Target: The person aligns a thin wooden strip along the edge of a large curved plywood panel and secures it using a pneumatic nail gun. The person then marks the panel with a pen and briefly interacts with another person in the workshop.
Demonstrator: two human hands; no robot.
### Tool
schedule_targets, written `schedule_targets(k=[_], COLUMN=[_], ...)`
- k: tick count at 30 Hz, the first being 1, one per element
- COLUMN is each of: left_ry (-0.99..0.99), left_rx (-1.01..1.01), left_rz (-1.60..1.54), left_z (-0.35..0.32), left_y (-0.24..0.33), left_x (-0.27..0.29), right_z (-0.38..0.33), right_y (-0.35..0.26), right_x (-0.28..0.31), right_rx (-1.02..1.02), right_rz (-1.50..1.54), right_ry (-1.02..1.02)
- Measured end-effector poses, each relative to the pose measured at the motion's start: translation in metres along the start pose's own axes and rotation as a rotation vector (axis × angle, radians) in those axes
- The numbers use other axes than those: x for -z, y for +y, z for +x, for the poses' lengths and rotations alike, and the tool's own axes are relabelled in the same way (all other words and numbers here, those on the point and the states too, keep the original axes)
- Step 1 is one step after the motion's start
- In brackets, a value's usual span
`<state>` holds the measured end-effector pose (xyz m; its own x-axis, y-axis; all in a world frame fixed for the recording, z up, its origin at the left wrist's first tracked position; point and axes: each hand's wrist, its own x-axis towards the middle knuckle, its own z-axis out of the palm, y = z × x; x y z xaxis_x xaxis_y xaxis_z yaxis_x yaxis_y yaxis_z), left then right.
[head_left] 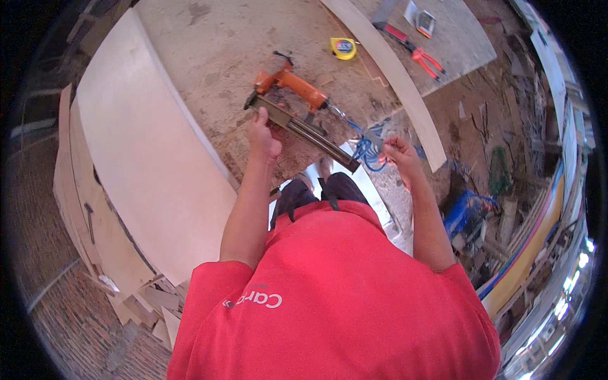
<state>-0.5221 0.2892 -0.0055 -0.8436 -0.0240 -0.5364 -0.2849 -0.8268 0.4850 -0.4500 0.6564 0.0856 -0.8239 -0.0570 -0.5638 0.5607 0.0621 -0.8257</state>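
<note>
Orange nail gun (292, 85) in the left hand (262, 138), a small grey strip (375, 139) in the right hand (400, 156).

The gun was above the dusty work surface (209, 47), in front of the person, its long magazine (307, 133) slanting toward the right hand; the left thumb and fingers were closed around the magazine near its front end, while the right thumb and fingertips were pinched on the strip (probably fasteners, though blur hid the detail). The blue air hose (366, 152) was already joined to the gun's handle. Judging by the strip, well apart from the gun's nose and outside the magazine, loading looked begun but unfinished, with insertion and closing apparently left; whether the magazine was slid open could not be told.
</note>
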Motion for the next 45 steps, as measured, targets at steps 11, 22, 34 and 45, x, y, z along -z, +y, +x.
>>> schedule_targets(k=[11, 22, 34, 45], left_ry=[0.007, -0.087, 0.015, 0.094], left_rx=[-0.078, 0.064, -0.015, 0.044], left_rz=[0.101, -0.076, -0.016, -0.014], left_z=[-0.007, -0.013, -0.012, -0.013], left_y=[0.003, 0.010, 0.007, 0.008], left_x=[0.002, 0.002, 0.003, 0.002], right_z=[0.026, 0.057, 0.079, 0.089], right_y=[-0.002, -0.074, -0.060, -0.080], right_x=[-0.021, -0.098, -0.190, -0.191], right_rx=[-0.159, 0.191, 0.701, 0.497], right_rz=[-0.174, -0.465, -1.068, -0.721], right_ry=[-0.085, -0.129, -0.250, -0.094])
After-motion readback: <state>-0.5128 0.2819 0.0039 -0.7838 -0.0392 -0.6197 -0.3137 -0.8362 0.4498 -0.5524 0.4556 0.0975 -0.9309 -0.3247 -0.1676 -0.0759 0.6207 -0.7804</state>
